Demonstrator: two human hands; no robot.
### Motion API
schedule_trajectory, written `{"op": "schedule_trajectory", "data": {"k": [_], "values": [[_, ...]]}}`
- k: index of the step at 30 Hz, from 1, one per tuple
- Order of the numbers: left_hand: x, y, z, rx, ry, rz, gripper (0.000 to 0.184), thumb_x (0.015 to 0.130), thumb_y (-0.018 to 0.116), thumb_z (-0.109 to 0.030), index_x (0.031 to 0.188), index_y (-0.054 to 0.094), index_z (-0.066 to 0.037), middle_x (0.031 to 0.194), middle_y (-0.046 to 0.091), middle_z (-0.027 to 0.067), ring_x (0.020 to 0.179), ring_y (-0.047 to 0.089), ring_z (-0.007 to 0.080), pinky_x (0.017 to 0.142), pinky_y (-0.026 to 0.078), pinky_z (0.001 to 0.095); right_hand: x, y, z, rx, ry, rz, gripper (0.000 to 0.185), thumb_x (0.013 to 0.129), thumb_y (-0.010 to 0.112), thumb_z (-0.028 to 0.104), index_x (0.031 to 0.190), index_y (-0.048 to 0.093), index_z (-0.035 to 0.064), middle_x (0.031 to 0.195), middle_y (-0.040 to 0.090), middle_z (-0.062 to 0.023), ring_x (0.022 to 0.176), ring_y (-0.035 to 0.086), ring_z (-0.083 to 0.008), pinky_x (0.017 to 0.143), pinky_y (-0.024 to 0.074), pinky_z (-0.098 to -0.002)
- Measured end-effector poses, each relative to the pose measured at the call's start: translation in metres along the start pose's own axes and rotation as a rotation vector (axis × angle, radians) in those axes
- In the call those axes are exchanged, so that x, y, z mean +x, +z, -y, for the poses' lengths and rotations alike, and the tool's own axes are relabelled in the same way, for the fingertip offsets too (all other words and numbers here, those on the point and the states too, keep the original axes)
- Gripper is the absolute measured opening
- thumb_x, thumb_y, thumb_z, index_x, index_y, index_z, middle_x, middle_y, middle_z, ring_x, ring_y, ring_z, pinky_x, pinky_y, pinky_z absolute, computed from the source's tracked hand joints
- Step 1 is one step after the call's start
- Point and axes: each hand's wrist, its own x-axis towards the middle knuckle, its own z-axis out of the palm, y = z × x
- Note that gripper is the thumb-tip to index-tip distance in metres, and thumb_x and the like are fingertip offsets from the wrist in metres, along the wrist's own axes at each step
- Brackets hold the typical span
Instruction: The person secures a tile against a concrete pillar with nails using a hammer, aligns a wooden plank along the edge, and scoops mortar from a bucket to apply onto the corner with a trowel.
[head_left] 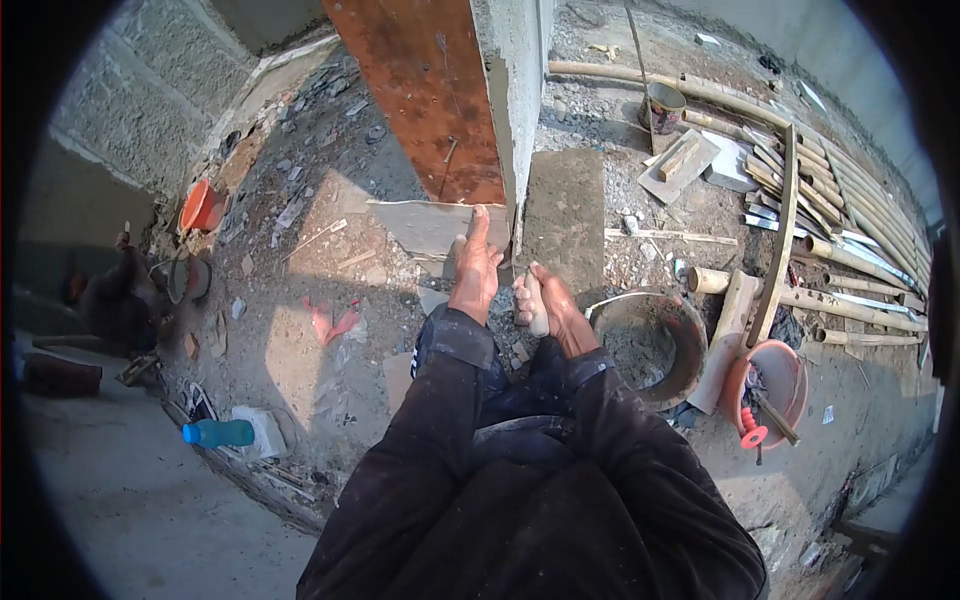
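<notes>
My left hand (474,270) is open, its fingers stretched forward near the foot of an orange-brown panel (420,90). A thin grey board (420,228) lies by its fingertips; whether they touch it I cannot tell. My right hand (560,308) is closed round a pale tool handle (537,306); the tool's working end is hidden. Beyond it, a cement-coated board (565,205) lies on the ground against the plastered edge of the column (515,95). Right of my right hand sits a round dark basin (692,345) with grey mortar in it.
An orange bucket (797,390) holds tools at right. Bamboo poles (860,190) and a curved plank (780,240) lie beyond. On the left are an orange tub (203,207), a blue bottle (218,433), rubble, and another person (120,295) in shade.
</notes>
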Motion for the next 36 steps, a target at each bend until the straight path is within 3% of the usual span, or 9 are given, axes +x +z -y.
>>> {"op": "schedule_trajectory", "data": {"k": [3, 6, 8, 19, 21, 23, 27, 31, 36], "values": [[-0.002, 0.002, 0.003, 0.035, 0.009, -0.009, 0.1, 0.085, 0.08, -0.067, 0.142, 0.043, 0.006, 0.131, 0.053, 0.024, 0.123, 0.058, 0.0381, 0.102, 0.048, 0.0467, -0.049, 0.075, 0.031, -0.071, -0.108, -0.009, 0.044, 0.112, 0.039, 0.044, 0.097, 0.055, 0.0051, 0.067, 0.05, -0.0023, 0.047, 0.044, -0.0139, 0.04, 0.0419, -0.0322], [-0.004, 0.002, 0.0, -0.086, 0.015, 0.104, 0.09, 0.09, 0.077, -0.062, 0.138, 0.046, 0.008, 0.115, 0.059, 0.0192, 0.102, 0.067, 0.0317, 0.083, 0.059, 0.0394, -0.088, 0.133, 0.053, -0.188, -0.302, 0.048, 0.044, 0.113, 0.04, 0.043, 0.099, 0.056, 0.0042, 0.068, 0.052, -0.0028, 0.047, 0.046, -0.0132, 0.04, 0.0442, -0.0314], [0.006, -0.009, -0.004, -0.08, -0.052, 0.24, 0.114, 0.091, 0.077, -0.058, 0.151, 0.009, 0.012, 0.134, 0.051, 0.028, 0.12, 0.061, 0.0353, 0.1, 0.052, 0.0472, -0.104, 0.158, 0.071, -0.231, -0.351, 0.09, 0.044, 0.112, 0.041, 0.043, 0.099, 0.056, 0.0041, 0.068, 0.052, -0.0027, 0.047, 0.047, -0.0133, 0.04, 0.0444, -0.0312], [0.004, 0.0, -0.004, 0.033, -0.07, 0.128, 0.151, 0.07, 0.085, -0.075, 0.163, -0.002, 0.006, 0.162, 0.028, 0.0239, 0.146, 0.037, 0.0366, 0.116, 0.033, 0.0527, -0.238, 0.241, 0.125, -0.529, -0.826, 0.389, 0.052, 0.112, 0.044, 0.044, 0.126, 0.058, -0.004, 0.085, 0.059, -0.0074, 0.064, 0.06, -0.0147, 0.053, 0.0526, -0.0283], [0.002, -0.002, 0.001, 0.077, -0.055, -0.035, 0.122, 0.075, 0.085, -0.071, 0.157, 0.031, 0.002, 0.152, 0.04, 0.0291, 0.131, 0.05, 0.0371, 0.106, 0.038, 0.0523, -0.261, 0.2, 0.106, -0.607, -0.894, 0.233, 0.049, 0.111, 0.046, 0.042, 0.131, 0.055, -0.0023, 0.088, 0.058, -0.0078, 0.067, 0.06, -0.014, 0.054, 0.0512, -0.0271], [-0.024, -0.011, -0.004, -0.014, -0.063, 0.102, 0.139, 0.072, 0.086, -0.072, 0.163, 0.013, 0.004, 0.164, 0.011, 0.0373, 0.157, 0.009, 0.0494, 0.121, 0.021, 0.0623, -0.275, 0.14, 0.076, -0.602, -0.812, 0.036, 0.041, 0.111, 0.049, 0.036, 0.132, 0.055, 0.001, 0.085, 0.058, -0.007, 0.063, 0.057, -0.0122, 0.055, 0.0456, -0.0242], [-0.062, -0.055, 0.057, 0.132, -0.325, 0.16, 0.115, 0.082, 0.085, -0.059, 0.158, 0.026, 0.005, 0.158, 0.027, 0.0367, 0.148, 0.032, 0.0482, 0.115, 0.038, 0.0603, -0.301, 0.0, 0.002, -0.963, -0.502, -0.58, 0.03, 0.105, 0.064, 0.035, 0.106, 0.067, 0.0048, 0.073, 0.057, -0.0002, 0.058, 0.051, -0.0085, 0.054, 0.0419, -0.0251], [-0.135, -0.08, 0.079, 0.197, -0.498, 0.354, 0.053, 0.098, 0.075, -0.033, 0.134, 0.06, 0.003, 0.125, 0.068, 0.0203, 0.114, 0.069, 0.0305, 0.104, 0.054, 0.0438, -0.324, -0.072, -0.073, -1.297, -0.279, -0.976, 0.034, 0.088, 0.082, 0.027, 0.097, 0.064, -0.0005, 0.079, 0.066, -0.0119, 0.075, 0.062, -0.0263, 0.074, 0.0495, -0.0416], [-0.206, -0.092, -0.01, 0.624, 0.046, 0.311, 0.031, 0.102, 0.065, -0.021, 0.12, 0.072, 0.004, 0.115, 0.074, 0.0134, 0.111, 0.069, 0.0223, 0.098, 0.052, 0.0339, -0.273, -0.114, -0.104, -1.409, -0.528, -0.936, 0.042, 0.088, 0.08, 0.035, 0.113, 0.066, 0.0049, 0.099, 0.072, -0.0223, 0.098, 0.068, -0.0423, 0.085, 0.0511, -0.048]]}}
